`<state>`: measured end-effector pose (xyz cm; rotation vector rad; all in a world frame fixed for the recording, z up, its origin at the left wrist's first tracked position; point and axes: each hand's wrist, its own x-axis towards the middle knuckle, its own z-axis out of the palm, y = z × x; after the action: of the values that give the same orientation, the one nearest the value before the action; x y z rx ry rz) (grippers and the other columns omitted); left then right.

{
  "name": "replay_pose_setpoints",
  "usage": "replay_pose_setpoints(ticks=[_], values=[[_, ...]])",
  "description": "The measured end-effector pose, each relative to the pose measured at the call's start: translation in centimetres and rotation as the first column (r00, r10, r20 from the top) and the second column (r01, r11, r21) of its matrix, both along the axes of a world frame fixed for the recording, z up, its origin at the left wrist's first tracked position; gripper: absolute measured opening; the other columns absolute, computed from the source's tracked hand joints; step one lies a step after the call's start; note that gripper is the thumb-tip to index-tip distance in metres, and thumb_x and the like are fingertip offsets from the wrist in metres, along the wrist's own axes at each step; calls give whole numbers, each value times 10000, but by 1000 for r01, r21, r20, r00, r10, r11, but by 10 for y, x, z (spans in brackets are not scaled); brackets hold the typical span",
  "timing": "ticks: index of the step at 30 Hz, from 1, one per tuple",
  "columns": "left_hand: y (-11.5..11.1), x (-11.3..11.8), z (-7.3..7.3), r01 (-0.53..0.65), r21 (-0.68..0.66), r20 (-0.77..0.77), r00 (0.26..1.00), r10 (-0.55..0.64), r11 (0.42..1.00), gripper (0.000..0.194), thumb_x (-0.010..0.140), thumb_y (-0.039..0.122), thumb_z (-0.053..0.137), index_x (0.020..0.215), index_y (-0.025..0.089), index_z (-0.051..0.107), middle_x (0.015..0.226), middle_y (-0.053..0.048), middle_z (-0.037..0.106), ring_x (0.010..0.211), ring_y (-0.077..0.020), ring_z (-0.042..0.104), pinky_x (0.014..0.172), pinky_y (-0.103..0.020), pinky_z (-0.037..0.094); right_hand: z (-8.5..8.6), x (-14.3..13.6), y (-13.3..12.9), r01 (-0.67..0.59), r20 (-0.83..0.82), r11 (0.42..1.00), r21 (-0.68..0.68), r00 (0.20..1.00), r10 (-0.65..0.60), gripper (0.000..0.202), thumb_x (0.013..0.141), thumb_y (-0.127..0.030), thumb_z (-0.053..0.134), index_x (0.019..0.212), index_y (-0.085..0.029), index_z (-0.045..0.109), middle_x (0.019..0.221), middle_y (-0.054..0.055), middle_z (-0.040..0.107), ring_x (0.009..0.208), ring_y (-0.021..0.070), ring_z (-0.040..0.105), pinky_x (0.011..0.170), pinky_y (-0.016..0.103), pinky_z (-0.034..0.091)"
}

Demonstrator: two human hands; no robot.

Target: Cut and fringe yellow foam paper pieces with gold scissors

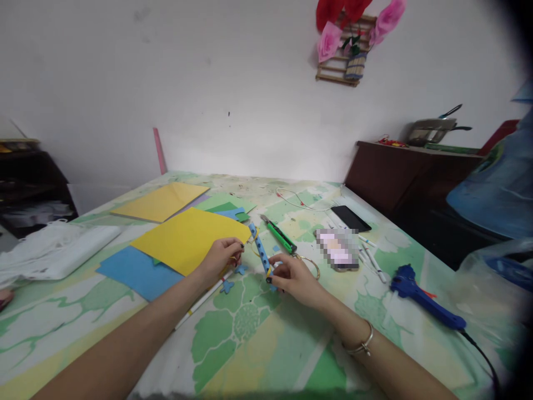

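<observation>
My right hand grips the lower end of a narrow blue paper tube with dark dots and yellow bits at its ends. The tube leans up and to the left over the table. Just left of it, my left hand is closed in a pinch; a thin yellowish bit shows at its fingers, too small to name. Below the left hand lie small blue paper cutouts and a white pen. A green utility knife lies beyond the tube, with a ring-shaped handle beside the right hand.
Yellow sheets and a blue sheet lie to the left, near a white bag. At the right are a blurred-out phone, a black phone, several white pens and a corded blue glue gun.
</observation>
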<state>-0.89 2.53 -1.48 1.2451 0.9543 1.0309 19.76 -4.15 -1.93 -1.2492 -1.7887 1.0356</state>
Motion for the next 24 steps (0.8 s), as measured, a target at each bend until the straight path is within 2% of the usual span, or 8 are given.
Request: replay_pose_setpoints(ticks=[6, 9, 14, 19, 21, 24], values=[[1, 0, 0, -14, 45, 83, 996, 10, 999, 234, 747, 239, 471, 550, 190, 354, 478, 82, 335, 385, -60, 400, 407, -196, 276, 2, 0, -1, -3, 4, 1000, -2, 1000, 3, 277, 742, -225, 607, 1007, -198, 529, 627, -27, 606, 500, 105, 545, 476, 204, 416], [2, 1, -1, -8, 43, 81, 997, 4, 999, 293, 764, 265, 465, 526, 195, 309, 471, 83, 310, 372, -58, 388, 398, -199, 263, 2, 0, -1, -8, 5, 1000, -8, 1000, 8, 277, 746, -229, 601, 1011, -198, 526, 630, -27, 605, 487, 104, 544, 466, 206, 418], [1, 1, -1, -24, 24, 40, 999, 23, 999, 228, 736, 252, 529, 556, 173, 415, 508, 59, 446, 395, -60, 440, 397, -188, 296, 3, 0, 0, -12, 3, 1000, -12, 1000, 12, 275, 746, -222, 599, 1010, -202, 524, 622, -31, 595, 483, 101, 535, 458, 201, 414], [3, -1, -1, -45, 20, -3, 999, 45, 999, 127, 702, 263, 602, 702, 151, 543, 699, -10, 627, 440, -68, 516, 408, -188, 342, 2, 1, 0, -21, -2, 1000, -18, 1000, 21, 275, 752, -208, 590, 1017, -209, 519, 628, -34, 593, 472, 95, 532, 456, 199, 415], [4, -1, -3, -46, 24, -8, 999, 46, 999, 129, 686, 245, 622, 736, 150, 551, 720, -13, 639, 441, -64, 517, 413, -186, 351, 2, 1, 0, -24, -3, 999, -23, 1000, 24, 274, 754, -213, 589, 1018, -208, 517, 624, -35, 590, 464, 96, 529, 445, 198, 411], [5, -1, -4, -46, 36, -12, 999, 47, 998, 134, 664, 213, 646, 723, 154, 540, 594, 26, 588, 433, -65, 501, 411, -177, 348, 3, 0, -1, -22, -6, 999, -27, 1000, 22, 275, 751, -211, 590, 1015, -206, 515, 624, -34, 585, 479, 99, 531, 444, 195, 411]])
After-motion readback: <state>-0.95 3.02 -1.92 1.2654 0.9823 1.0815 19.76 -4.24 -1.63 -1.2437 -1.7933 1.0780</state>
